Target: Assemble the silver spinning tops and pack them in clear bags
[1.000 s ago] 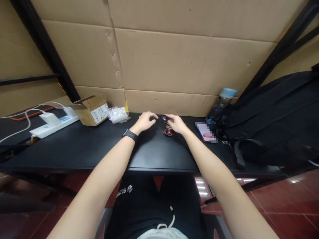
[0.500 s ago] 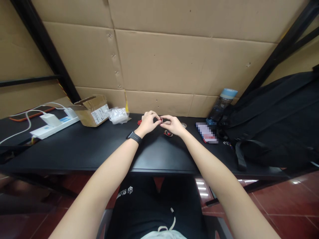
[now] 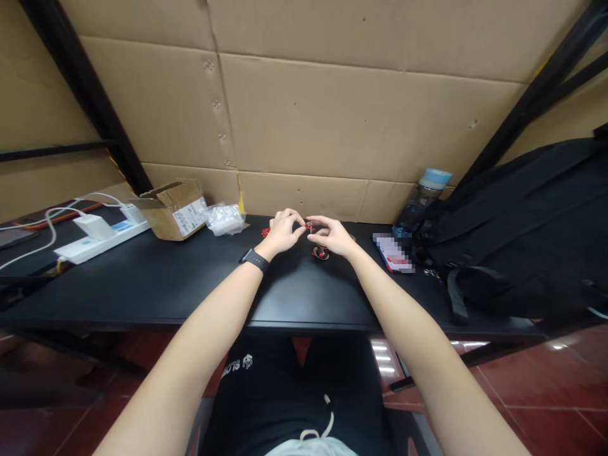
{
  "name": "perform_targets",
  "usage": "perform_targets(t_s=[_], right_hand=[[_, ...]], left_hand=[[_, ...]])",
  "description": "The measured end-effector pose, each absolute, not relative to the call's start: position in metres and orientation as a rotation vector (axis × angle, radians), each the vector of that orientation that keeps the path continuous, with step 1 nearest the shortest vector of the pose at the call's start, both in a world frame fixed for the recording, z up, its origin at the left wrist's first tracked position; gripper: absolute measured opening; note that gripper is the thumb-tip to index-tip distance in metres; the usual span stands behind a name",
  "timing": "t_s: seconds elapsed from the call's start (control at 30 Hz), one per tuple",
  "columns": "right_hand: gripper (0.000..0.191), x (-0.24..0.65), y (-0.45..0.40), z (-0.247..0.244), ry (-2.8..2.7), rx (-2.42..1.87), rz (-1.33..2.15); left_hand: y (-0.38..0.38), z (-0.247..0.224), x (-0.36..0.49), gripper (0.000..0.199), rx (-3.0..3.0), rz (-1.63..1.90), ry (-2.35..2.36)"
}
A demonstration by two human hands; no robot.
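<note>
Between my hands, over the black table (image 3: 199,285), is a small red piece with a thin pale edge (image 3: 310,227); its exact kind is too small to make out. My left hand (image 3: 285,229), with a dark watch on the wrist, pinches it from the left. From the right, the thumb and fingers of my right hand (image 3: 332,235) close on its edge. Just below the right hand lies a small round red and black item with a pale rim (image 3: 321,253). Red pieces (image 3: 265,232) lie left of my left hand, partly behind it.
An open cardboard box (image 3: 177,212) and clear plastic wrap (image 3: 225,220) stand at the back left, near a white power strip (image 3: 102,242) with chargers. To the right are a phone-like item (image 3: 393,253), a bottle (image 3: 422,199) and a black backpack (image 3: 517,228). Cardboard (image 3: 304,126) walls the back.
The small red piece has turned between my fingers, showing more red and a thin edge. My right fingers have spread slightly wider around it. Items on the table stay put.
</note>
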State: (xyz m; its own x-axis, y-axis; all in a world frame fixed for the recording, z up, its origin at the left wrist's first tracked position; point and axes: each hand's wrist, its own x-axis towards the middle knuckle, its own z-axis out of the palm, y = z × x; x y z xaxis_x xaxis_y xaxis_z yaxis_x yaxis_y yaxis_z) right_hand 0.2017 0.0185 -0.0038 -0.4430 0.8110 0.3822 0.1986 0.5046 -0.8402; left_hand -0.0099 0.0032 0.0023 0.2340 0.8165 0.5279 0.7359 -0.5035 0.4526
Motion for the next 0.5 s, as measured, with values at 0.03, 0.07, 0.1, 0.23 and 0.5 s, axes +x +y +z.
perform_targets(t_s=[0.03, 0.07, 0.1, 0.23, 0.5], right_hand=[[0.063, 0.203, 0.019, -0.003, -1.918, -0.854, 0.924], [0.062, 0.204, 0.019, -0.002, -1.918, -0.875, 0.909], [0.061, 0.206, 0.02, -0.001, -1.919, -0.899, 0.886], [0.061, 0.222, 0.029, 0.001, -1.92, -1.088, 0.63], [0.042, 0.283, 0.051, 0.001, -2.072, -1.605, 0.1]], left_hand=[[0.005, 0.003, -0.012, 0.01, 2.37, 1.126, 1.529], [0.006, 0.003, -0.014, 0.01, 2.358, 1.128, 1.552], [0.008, 0.004, -0.018, 0.01, 2.345, 1.134, 1.577], [0.015, 0.007, -0.038, 0.013, 2.289, 1.114, 1.735], [0.037, -0.008, -0.09, 0.011, 2.144, 0.88, 2.068]])
